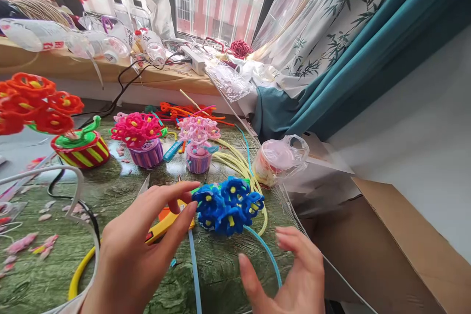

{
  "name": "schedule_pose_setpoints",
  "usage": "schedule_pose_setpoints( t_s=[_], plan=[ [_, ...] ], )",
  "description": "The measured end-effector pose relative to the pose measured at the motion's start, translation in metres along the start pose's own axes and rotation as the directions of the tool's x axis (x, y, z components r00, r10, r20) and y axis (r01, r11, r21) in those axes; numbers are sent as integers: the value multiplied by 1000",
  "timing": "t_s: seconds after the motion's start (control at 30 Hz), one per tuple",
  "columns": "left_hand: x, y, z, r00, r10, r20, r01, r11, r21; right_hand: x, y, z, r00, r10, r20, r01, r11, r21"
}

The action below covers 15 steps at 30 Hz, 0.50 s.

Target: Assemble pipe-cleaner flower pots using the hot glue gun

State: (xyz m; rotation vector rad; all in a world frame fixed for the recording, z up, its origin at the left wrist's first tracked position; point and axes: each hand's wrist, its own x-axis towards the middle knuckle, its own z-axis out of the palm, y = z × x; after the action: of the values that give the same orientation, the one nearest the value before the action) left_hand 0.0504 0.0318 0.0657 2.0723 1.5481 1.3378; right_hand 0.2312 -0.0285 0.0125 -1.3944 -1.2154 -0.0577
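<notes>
Lightly, left fingers [186, 206] on blue flowers [228, 205]

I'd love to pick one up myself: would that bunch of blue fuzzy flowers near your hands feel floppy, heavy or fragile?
Probably very light: the blue flower bunch looks like fuzzy pipe-cleaner loops with small yellow centres. Its thin light-blue stems curve across the green table, so they likely bend easily yet keep a shape. Lying on its side by the left hand, it seems more apt to squash than break.
</notes>
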Motion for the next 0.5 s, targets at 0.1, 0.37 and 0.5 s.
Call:
schedule_pose_setpoints(
  t_s=[0.1,0.37,0.5],
  plan=[
    [2,0,0,999,-51,-4,51,999,-7,8,-13,4,983,-184,27,185,982,-32],
    [3,2,1,999,-33,20,33,999,8,9,-28,24,965,-251,82,260,957,-127],
    [-18,-11,-3,1000,-7,-9,8,997,77,12,-31,28,966,-247,74,256,952,-168]
  ],
)
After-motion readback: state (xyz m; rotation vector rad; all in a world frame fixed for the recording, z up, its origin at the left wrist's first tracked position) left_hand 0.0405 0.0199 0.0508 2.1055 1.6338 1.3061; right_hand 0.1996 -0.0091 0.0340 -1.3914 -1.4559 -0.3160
